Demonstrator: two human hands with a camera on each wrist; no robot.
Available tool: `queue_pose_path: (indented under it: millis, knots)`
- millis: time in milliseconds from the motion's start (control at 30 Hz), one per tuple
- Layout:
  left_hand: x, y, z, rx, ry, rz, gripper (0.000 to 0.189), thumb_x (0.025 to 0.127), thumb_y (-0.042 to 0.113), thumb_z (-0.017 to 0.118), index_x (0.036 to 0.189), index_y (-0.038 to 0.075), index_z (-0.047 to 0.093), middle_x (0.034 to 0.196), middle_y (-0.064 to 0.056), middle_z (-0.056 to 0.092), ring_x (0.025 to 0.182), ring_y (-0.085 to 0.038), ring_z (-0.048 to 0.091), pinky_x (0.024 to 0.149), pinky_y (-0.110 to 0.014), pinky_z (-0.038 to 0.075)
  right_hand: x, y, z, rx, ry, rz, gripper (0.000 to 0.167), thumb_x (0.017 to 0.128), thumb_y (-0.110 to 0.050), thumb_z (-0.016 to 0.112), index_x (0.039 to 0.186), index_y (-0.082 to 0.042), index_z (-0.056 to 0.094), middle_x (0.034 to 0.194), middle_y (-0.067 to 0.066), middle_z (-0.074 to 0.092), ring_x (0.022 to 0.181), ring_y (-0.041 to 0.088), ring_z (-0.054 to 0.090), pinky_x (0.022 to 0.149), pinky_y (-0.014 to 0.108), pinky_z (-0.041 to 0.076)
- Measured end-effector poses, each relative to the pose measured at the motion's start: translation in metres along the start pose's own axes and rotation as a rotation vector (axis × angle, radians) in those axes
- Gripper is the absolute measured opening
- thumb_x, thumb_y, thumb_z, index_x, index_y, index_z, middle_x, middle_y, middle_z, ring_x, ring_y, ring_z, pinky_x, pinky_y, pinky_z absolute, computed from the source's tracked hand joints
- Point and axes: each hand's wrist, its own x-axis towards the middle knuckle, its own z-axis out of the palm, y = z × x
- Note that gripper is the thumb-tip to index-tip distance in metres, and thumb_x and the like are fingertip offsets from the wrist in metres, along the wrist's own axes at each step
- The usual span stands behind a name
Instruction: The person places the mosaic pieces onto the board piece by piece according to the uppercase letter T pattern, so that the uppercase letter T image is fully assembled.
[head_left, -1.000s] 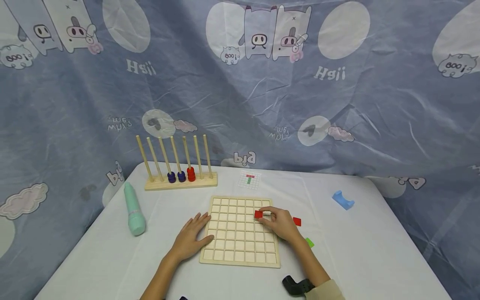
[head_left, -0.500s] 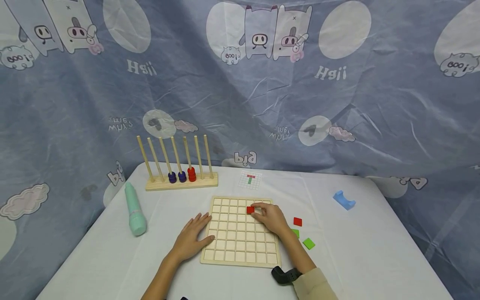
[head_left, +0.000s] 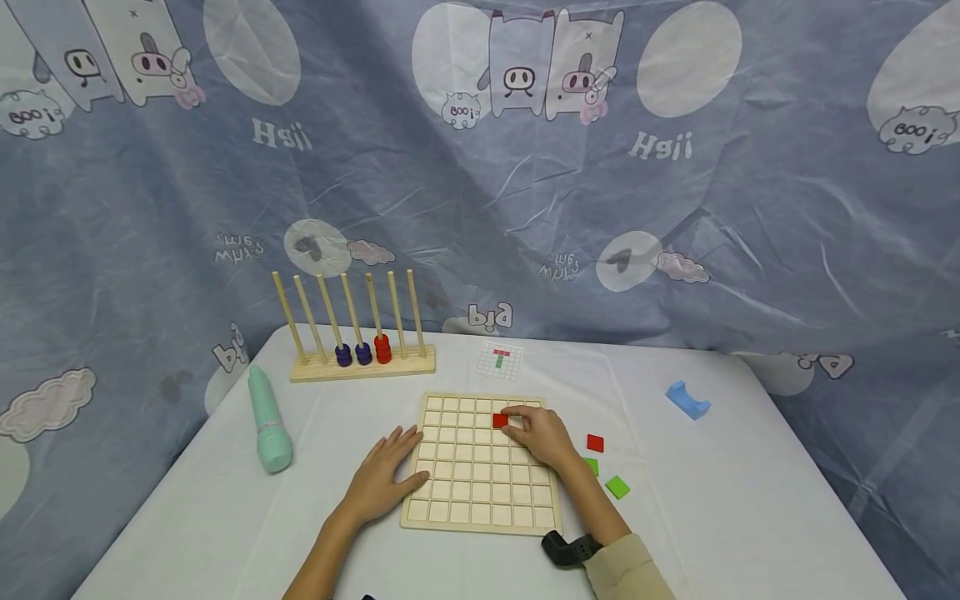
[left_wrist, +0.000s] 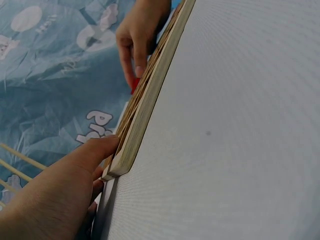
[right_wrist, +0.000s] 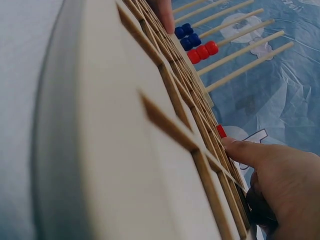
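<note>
A square wooden grid board (head_left: 471,490) lies in the middle of the white table. My right hand (head_left: 546,437) pinches a red square tile (head_left: 500,421) by its right side, over a cell in the board's upper rows. In the right wrist view the thumb meets the red tile (right_wrist: 221,131) low over the grid ridges. My left hand (head_left: 382,475) rests with fingers spread along the board's left edge, thumb and fingertips touching the frame. Right of the board lie another red tile (head_left: 596,443) and two green tiles, one (head_left: 618,487) in full sight and one (head_left: 591,467) partly behind the right wrist.
Behind the board lies a small pattern card (head_left: 499,360) with a red and green T. A wooden peg rack (head_left: 363,368) with blue and red beads stands back left. A mint-green bottle-shaped object (head_left: 268,423) lies at left, a blue curved piece (head_left: 687,400) at right.
My right hand has carried the red tile left and slightly back across the board, then stayed put for the last half second. The green tiles have come into fuller view. My left hand keeps its place.
</note>
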Motion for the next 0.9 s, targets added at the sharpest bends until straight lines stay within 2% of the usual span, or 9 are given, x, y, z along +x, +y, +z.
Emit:
queue_pose_path:
  millis: [333, 667, 900]
  knots:
    - [0.0004, -0.0006, 0.0002, -0.004, -0.028, -0.024, 0.068, 0.085, 0.048, 0.060, 0.140, 0.012, 0.042, 0.145, -0.003, 0.035, 0.136, -0.026, 0.023, 0.111, -0.044, 0.014, 0.0003, -0.0015, -0.0010, -0.004, -0.018, 0.020, 0.031, 0.080, -0.027, 0.072, 0.108, -0.014, 0.069, 0.045, -0.006, 0.034, 0.041, 0.006, 0.026, 0.039, 0.020, 0.022]
    - [0.0005, -0.0008, 0.0011, 0.007, 0.029, 0.020, 0.066, 0.084, 0.044, 0.063, 0.137, 0.009, 0.045, 0.142, -0.008, 0.040, 0.134, -0.031, 0.028, 0.108, -0.050, 0.019, 0.0027, 0.0013, 0.0001, -0.001, -0.012, 0.016, 0.032, 0.080, -0.028, 0.072, 0.109, -0.013, 0.069, 0.044, -0.007, 0.034, 0.041, 0.005, 0.025, 0.039, 0.020, 0.022]
    - [0.0003, -0.0010, 0.0012, 0.001, -0.007, -0.007, 0.067, 0.084, 0.046, 0.061, 0.138, 0.010, 0.043, 0.144, -0.005, 0.037, 0.135, -0.028, 0.025, 0.110, -0.047, 0.016, -0.0013, 0.0000, -0.0023, -0.004, -0.008, 0.014, 0.035, 0.080, -0.029, 0.072, 0.112, -0.014, 0.068, 0.043, -0.008, 0.032, 0.041, 0.005, 0.021, 0.039, 0.020, 0.020]
